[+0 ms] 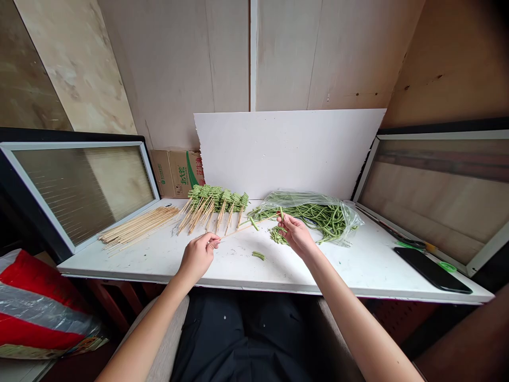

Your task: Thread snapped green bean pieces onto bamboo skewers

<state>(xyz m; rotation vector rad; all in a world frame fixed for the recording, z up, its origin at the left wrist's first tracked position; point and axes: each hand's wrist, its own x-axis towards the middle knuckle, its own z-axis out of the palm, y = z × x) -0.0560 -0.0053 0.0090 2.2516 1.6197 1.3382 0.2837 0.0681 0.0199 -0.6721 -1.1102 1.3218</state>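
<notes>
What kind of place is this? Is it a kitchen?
It looks like a small food-preparation corner, maybe at home or in a little shop. On the white table are bare wooden sticks, skewered green pieces and a clear bag of long green beans.

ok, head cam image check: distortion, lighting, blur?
Head view: wide-angle stretch toward the edges; top-right corner falls dark; soft light on the white table, no hard shadows; faint glints on the clear bag; left hand and right hand show no obvious blur.
</notes>
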